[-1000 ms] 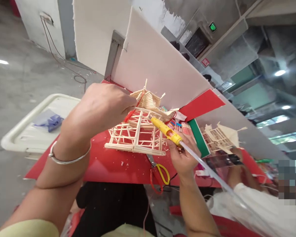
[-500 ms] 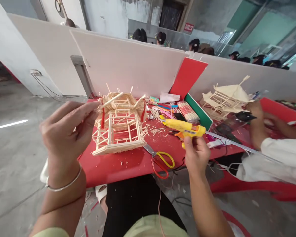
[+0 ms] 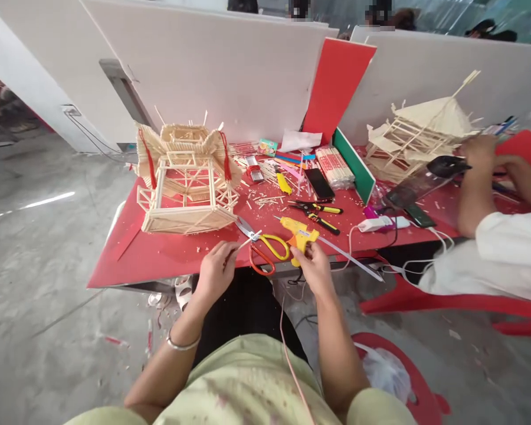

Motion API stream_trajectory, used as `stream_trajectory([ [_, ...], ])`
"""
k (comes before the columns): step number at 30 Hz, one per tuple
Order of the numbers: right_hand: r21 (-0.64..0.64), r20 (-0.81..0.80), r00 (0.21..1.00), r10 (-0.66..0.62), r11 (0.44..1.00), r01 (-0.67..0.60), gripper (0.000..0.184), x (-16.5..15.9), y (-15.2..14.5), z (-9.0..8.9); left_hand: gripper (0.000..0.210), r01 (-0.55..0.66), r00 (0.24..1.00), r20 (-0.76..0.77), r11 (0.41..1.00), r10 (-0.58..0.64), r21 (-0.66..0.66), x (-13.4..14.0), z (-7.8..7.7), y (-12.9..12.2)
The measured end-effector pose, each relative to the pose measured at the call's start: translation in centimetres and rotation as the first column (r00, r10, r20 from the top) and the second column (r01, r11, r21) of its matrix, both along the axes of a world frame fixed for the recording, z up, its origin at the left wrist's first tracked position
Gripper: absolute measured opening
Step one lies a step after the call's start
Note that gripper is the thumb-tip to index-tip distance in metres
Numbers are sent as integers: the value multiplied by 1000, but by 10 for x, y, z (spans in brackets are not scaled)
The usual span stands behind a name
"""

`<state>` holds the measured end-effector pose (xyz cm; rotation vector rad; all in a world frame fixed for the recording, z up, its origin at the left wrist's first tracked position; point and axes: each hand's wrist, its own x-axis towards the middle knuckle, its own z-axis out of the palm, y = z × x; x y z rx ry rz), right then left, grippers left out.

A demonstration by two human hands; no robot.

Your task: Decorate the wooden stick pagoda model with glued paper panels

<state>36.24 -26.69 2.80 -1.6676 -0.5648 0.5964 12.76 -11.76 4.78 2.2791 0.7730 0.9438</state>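
Observation:
Pinched in my left hand (image 3: 216, 268) is a thin wooden stick (image 3: 250, 239), its far end over the scissors (image 3: 269, 248) with one yellow and one red handle. My right hand (image 3: 312, 268) grips a yellow hot glue gun (image 3: 301, 233), its nozzle pointing left toward the stick, a clear glue stick (image 3: 351, 258) trailing from its back. Left of the tools stands a wooden-stick model building (image 3: 186, 189) with red tassels (image 3: 148, 159). The scissors lie at the front edge of the red table (image 3: 124, 268).
Pliers (image 3: 321, 217), a black phone (image 3: 319, 184), a yellow cutter (image 3: 283, 182) and a bundle of sticks (image 3: 335, 167) lie behind the glue gun. At the right, a co-worker's hands (image 3: 480, 153) are beside another stick model (image 3: 418, 139). A white partition (image 3: 216, 71) stands behind the table.
My left hand has come down and right, from beside the model to near the glue gun, with the stick. The glue gun has moved down and left. The view has tilted downward.

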Motion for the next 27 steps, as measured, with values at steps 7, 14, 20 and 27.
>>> stream_trajectory([
  [7, -257, 248, 968, 36, 966, 30, 34, 30, -11, -4, 16, -6, 999, 31, 1000, 7, -21, 38, -10, 1],
  [14, -363, 483, 870, 93, 926, 103, 37, 63, 23, -1, 17, -66, 992, -112, 998, 64, -20, 72, -11, 22],
  [20, -400, 748, 657, 89, 851, 341, 41, 74, 36, -4, 22, -90, 914, -395, 995, 97, 38, 108, -5, 32],
  [27, -207, 849, 526, 44, 944, 255, 52, 35, 34, 16, 22, 2, 908, -414, 987, 65, 158, 102, -4, 33],
])
